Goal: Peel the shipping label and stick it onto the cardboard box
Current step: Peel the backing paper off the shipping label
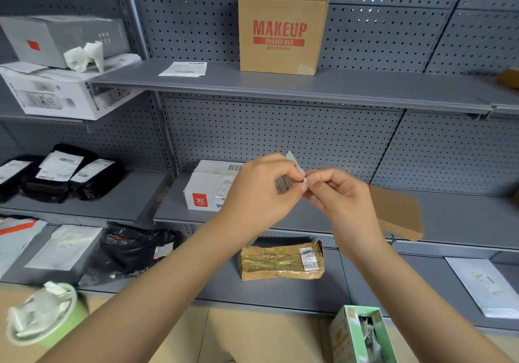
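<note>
Between my left hand (264, 191) and right hand (337, 194), both pinching it, the shipping label (292, 171) appears light and floppy; I grip corners only, cardboard box (282, 33) at twelve o'clock.

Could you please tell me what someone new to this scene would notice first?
Probably the two hands at the centre, left hand and right hand, pinching a small label between them in front of the grey shelves. Next, the brown box with red MAKEUP lettering, standing upright on the top shelf against the pegboard. Lower left, black mailer bags with white labels lie on a shelf.
</note>
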Tool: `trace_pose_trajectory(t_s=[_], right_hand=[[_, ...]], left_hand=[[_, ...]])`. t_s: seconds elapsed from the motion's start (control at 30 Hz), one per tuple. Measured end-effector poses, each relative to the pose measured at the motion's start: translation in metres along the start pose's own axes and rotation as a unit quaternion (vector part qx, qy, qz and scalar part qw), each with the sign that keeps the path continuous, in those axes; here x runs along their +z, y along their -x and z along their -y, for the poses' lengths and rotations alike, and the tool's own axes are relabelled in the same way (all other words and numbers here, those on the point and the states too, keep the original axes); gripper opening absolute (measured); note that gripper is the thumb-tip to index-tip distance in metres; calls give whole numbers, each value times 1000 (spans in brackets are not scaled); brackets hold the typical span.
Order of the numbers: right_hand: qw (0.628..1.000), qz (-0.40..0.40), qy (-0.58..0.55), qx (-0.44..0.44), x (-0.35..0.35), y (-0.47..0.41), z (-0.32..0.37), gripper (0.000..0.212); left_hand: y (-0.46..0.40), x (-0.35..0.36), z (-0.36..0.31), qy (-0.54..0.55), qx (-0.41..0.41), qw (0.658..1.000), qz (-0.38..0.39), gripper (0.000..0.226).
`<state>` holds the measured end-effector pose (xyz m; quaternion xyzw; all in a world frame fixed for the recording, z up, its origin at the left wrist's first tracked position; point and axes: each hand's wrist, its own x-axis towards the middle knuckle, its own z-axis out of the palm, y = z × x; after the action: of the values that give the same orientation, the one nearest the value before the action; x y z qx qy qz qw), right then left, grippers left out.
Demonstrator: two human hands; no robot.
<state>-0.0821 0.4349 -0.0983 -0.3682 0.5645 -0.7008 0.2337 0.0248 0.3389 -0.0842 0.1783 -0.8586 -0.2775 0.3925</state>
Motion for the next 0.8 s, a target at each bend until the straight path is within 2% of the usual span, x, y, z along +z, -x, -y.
trace_pose_trajectory(t_s=[0.2,0.53,0.8], right_hand=[[999,-11,27,-21,-2,-1,-3,13],[990,-9,119,-78,5,2,-1,22],[983,-14,142,-111,9,4,-3,19]], left_hand=[[-1,2,2,-40,14,999,11,9],[2,-1,3,-53,4,998,34,14],[3,0,-1,-24,0,1000,-1,15]])
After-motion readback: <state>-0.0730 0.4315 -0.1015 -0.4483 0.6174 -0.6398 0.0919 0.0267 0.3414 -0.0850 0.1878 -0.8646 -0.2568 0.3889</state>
